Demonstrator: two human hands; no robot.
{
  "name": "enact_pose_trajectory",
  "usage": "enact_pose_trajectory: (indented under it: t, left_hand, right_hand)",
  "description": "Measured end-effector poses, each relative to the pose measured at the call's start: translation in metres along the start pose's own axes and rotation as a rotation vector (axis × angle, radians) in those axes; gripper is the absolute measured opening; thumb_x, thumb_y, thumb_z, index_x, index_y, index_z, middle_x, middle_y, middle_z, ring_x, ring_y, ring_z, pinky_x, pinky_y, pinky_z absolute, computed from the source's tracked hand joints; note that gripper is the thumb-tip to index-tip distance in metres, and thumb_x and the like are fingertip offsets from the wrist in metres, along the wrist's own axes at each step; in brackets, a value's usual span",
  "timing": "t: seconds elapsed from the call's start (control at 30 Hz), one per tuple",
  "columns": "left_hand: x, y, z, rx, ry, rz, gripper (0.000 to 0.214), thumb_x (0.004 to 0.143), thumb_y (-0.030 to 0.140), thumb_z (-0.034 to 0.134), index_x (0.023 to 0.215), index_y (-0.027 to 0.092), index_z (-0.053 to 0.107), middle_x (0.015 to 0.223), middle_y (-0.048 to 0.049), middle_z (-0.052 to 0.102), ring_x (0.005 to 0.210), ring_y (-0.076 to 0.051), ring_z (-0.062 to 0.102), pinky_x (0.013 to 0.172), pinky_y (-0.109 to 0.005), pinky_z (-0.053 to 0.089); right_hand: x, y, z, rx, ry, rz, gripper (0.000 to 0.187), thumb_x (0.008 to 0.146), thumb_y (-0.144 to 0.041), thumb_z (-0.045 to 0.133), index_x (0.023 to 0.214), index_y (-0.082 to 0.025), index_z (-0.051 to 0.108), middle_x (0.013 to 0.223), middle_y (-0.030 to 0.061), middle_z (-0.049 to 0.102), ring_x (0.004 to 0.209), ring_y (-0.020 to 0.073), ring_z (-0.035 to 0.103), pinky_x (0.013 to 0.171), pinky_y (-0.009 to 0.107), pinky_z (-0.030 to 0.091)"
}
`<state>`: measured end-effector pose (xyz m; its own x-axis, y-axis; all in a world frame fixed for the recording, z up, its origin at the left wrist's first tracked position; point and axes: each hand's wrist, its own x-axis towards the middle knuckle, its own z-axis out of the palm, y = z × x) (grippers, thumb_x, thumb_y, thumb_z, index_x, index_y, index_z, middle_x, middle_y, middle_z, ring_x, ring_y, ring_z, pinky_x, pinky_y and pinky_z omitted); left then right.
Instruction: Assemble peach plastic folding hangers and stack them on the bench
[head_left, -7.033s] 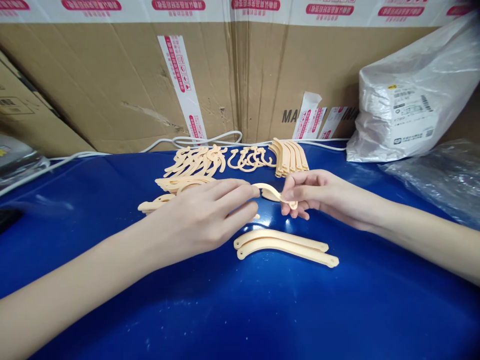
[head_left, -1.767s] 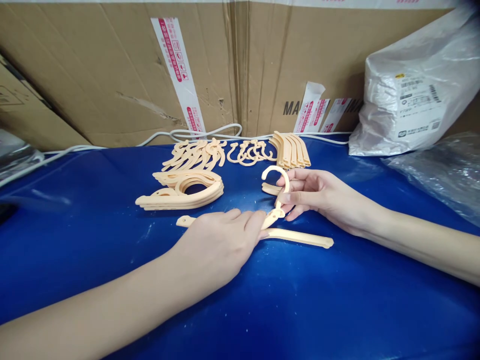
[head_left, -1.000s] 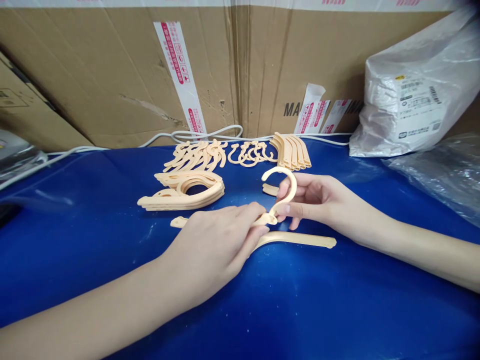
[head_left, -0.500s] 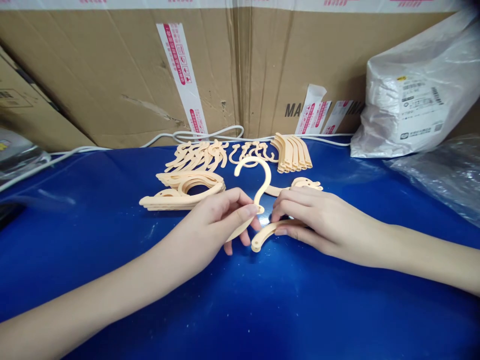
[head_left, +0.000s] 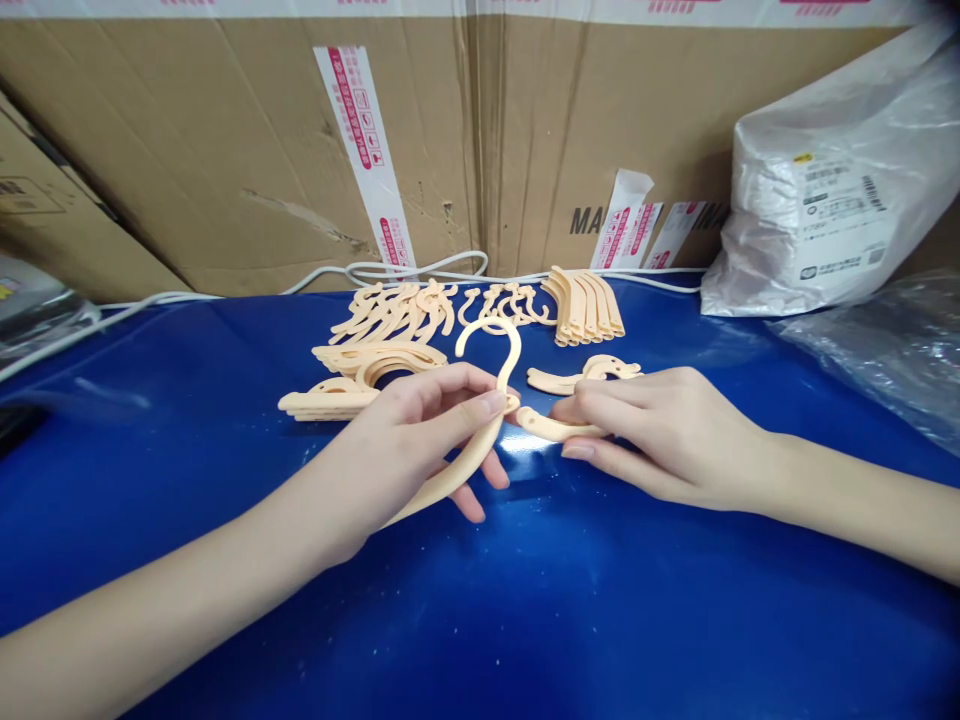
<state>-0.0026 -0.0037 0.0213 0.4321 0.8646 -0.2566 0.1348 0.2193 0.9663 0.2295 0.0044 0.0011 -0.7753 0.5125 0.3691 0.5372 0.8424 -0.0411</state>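
Observation:
Between thumb and fingers, my left hand [head_left: 431, 430] pinches a cream hanger hook [head_left: 513, 350] where it meets a curved hanger arm [head_left: 457, 470]. The hook stands up, and the arm slopes down to the left, partly behind my hand. My right hand [head_left: 660, 435] grips another curved hanger arm [head_left: 551, 427], whose rounded end with a hole points at the hook's base. A small gap separates that end from my left fingertips. Behind my right hand lie a few loose hanger pieces [head_left: 592, 372].
Folded hangers [head_left: 337, 402] are stacked left on the blue table [head_left: 480, 620]. Farther back lie curved pieces [head_left: 394, 312], small hooks [head_left: 502, 305] and a row of arms [head_left: 583, 308]. Cardboard boxes [head_left: 247, 150], a white cable [head_left: 420, 268] and a plastic-wrapped package [head_left: 817, 190] border the back.
My left hand has shifted left and turned, bringing its hanger arm into fuller view. The arm in my right hand has swung its free end up toward the hook's base.

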Motion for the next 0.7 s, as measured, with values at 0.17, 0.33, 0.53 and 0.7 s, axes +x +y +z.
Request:
enact_pose_trajectory:
  t: [0.17,0.33,0.53,0.7]
  left_hand:
    - [0.0,-0.0025,-0.0002,-0.053,0.002,-0.083,0.017,0.09,0.034,0.062,0.094,0.017,0.06,0.066,-0.0035,0.071,0.052,-0.012,0.064,0.043,-0.017,0.055]
    - [-0.0005,-0.0024,0.0001,-0.074,-0.051,-0.116,0.02,0.089,0.036,0.063,0.094,0.016,0.063,0.068,-0.0044,0.072,0.05,-0.012,0.063,0.042,-0.017,0.056]
    - [-0.0015,-0.0016,-0.0014,-0.082,-0.076,-0.127,0.014,0.089,0.031,0.064,0.091,0.017,0.063,0.074,-0.0035,0.072,0.059,-0.012,0.066,0.045,-0.017,0.057]
    - [-0.0024,-0.0009,0.0007,-0.043,-0.098,-0.094,0.015,0.091,0.029,0.061,0.083,0.017,0.059,0.064,-0.0008,0.069,0.057,-0.011,0.065,0.046,-0.015,0.055]
  right_hand:
    - [0.0003,0.0015,0.0022,-0.079,-0.005,-0.001,0.031,0.101,-0.036,0.039,0.098,-0.018,0.064,0.093,0.0057,0.074,0.071,0.0151,0.068,0.06,0.026,0.043]
    - [0.0006,-0.0007,0.0009,-0.134,0.023,-0.019,0.032,0.1,-0.038,0.042,0.094,-0.018,0.066,0.089,0.007,0.073,0.074,0.0168,0.067,0.065,0.028,0.045]
    - [0.0003,-0.004,-0.0005,-0.165,0.027,-0.018,0.033,0.1,-0.038,0.042,0.089,-0.017,0.065,0.08,0.0052,0.068,0.064,0.0145,0.062,0.06,0.027,0.041]
    - [-0.0007,-0.0059,0.0009,-0.142,0.029,-0.036,0.033,0.101,-0.036,0.041,0.085,-0.018,0.063,0.073,0.001,0.065,0.06,0.012,0.061,0.054,0.026,0.037]
